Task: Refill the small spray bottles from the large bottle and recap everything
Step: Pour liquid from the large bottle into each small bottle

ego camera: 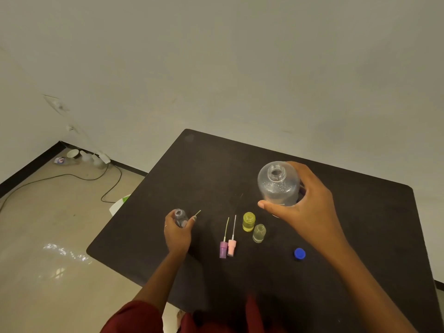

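— What grips what?
— Right hand wraps the uncapped big bottle; left hand clasps a small bottle.
— The rest?
— Sprayers and cap lie between the hands.

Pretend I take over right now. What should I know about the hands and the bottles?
Left hand holds a small clear bottle, uncapped. Right hand grips the large bottle, open on top, with liquid inside.
On the table: a yellow bottle and a pale bottle, both uncapped and upright; a purple spray top and a pink spray top lying beside them; the blue cap nearer the person.
Done: everything is opened.
Left: fill the held bottle, then recap everything.
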